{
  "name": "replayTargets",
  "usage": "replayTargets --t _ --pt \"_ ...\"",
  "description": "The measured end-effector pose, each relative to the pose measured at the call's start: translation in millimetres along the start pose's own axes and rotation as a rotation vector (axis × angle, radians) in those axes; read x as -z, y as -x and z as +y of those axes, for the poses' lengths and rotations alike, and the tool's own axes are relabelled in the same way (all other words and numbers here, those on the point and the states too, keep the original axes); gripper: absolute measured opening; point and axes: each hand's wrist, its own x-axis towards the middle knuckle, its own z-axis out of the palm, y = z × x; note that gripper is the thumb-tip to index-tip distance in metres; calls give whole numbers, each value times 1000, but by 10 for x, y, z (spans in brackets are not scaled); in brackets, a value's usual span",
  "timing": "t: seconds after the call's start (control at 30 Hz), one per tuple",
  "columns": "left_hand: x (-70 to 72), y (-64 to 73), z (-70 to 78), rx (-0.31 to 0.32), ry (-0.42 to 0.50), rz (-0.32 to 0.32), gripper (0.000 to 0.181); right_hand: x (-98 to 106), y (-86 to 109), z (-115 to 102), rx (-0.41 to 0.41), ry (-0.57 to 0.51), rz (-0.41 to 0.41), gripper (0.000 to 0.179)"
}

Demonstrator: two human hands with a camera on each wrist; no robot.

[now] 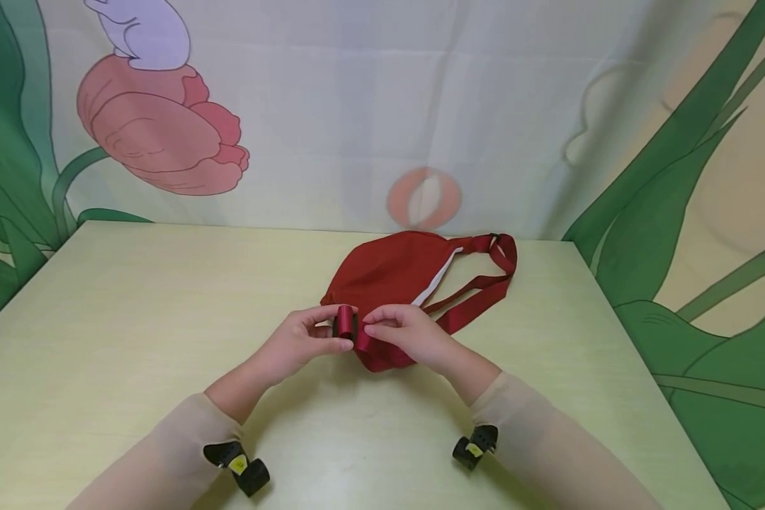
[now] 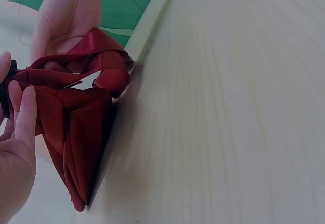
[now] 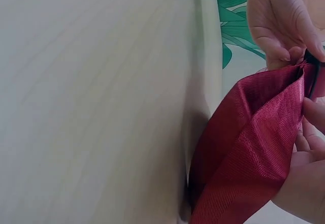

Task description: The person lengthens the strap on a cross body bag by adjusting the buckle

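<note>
A red waist bag (image 1: pixel 392 265) with a white zipper (image 1: pixel 436 278) lies on the table. My left hand (image 1: pixel 293 345) grips a black buckle (image 3: pixel 314 74) with red webbing wrapped over it, thumb below and fingers above. Just right of it, my right hand (image 1: pixel 417 338) pinches the red strap (image 3: pixel 249 153) close to the buckle. In the right wrist view the strap hangs in a wide fold from the fingers. The left wrist view shows the bag's body (image 2: pixel 76 132) below both hands. Fingers and webbing hide part of the buckle.
The pale wood-grain table (image 1: pixel 134 304) reaches back to a printed curtain (image 1: pixel 331 113). A loop of the bag's strap (image 1: pixel 484 297) lies to the right of the bag. Small black cameras (image 1: pixel 245 467) are worn on both sleeves.
</note>
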Motion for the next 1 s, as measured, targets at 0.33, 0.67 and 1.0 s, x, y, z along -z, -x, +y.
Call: replayTargets --t 0.33,0.67,1.0 --pt "-32 -3 16 -11 14 -23 52 -8 -6 -40 -42 -73 2 24" --pt "-8 -3 -12 -21 15 -38 51 9 18 -75 -73 -81 -37 30" --pt "73 21 46 -23 9 -2 52 175 70 -36 53 253 -63 18"
